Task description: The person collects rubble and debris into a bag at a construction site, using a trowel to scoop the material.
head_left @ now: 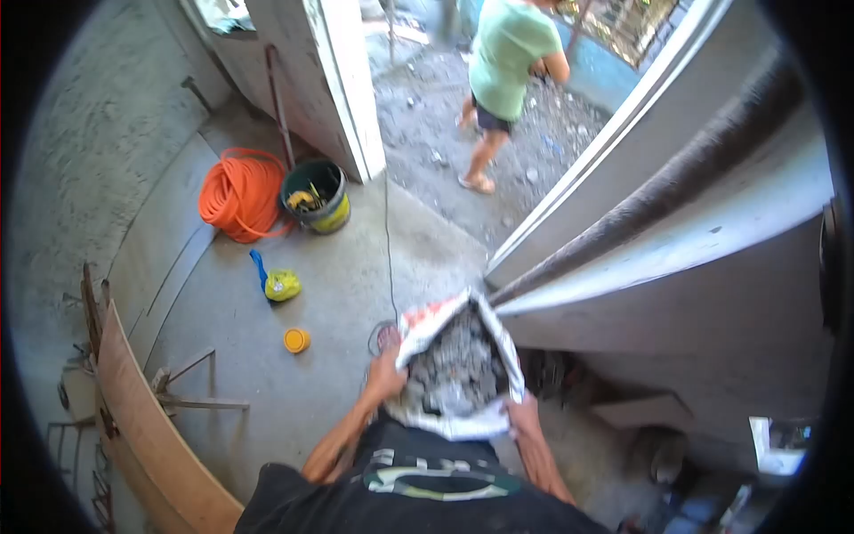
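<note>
A white sack (504,343) with red print stands open-mouthed against the front of my body. Grey rubble (454,365) in broken lumps fills what I can see of its inside. My left hand (385,374) is closed on the left side of the sack's rim. On the right side, my right hand (521,414) grips the rim too, its fingers partly hidden by the folded edge. The bottom of the sack is out of sight.
Coiled orange hose (238,196) lies beside a bucket (318,198) holding tools. A yellow bag (282,285) and orange tub (297,340) sit on the floor. A cable (388,240) runs toward the doorway, where a person (511,67) stands outside. Curved plywood (147,414) leans left.
</note>
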`<state>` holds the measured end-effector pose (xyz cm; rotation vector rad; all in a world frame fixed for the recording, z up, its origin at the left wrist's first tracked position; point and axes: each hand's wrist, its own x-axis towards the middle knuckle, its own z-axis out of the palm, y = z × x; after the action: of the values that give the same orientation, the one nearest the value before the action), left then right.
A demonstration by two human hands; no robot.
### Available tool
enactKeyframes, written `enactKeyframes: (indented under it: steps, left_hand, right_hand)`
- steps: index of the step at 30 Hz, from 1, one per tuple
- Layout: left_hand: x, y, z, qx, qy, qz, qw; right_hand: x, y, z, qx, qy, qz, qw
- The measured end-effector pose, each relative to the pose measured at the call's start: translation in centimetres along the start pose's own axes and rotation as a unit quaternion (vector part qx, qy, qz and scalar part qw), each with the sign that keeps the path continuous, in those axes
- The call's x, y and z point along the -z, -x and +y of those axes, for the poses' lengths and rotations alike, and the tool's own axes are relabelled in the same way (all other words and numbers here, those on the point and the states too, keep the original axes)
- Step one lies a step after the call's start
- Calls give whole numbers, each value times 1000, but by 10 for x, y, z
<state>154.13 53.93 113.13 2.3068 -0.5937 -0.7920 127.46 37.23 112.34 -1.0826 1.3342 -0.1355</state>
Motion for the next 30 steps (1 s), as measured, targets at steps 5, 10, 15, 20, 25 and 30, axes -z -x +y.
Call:
enactKeyframes:
  steps: [5,10,15,20,25,30]
  left_hand:
    - [11,75,21,0,32,-55,998]
    - [5,83,75,-65,-15,-20,998]
    - [24,49,71,-51,-123,-70,989]
    - [33,35,114,-52,-116,-144,981]
    - [37,5,117,-95,-151,-215,960]
    - [27,-54,107,-197,-138,-311,919]
  right_hand:
    - [33,94,4,-37,-69,26,997]
    - [45,101,49,73,-97,45,992]
    - [22,90,18,-5,-104,104,989]
    - [16,123,2,-77,-77,174,979]
    - [-14,136,9,-74,-223,218,947]
    - [-63,135,28,-51,-333,293,895]
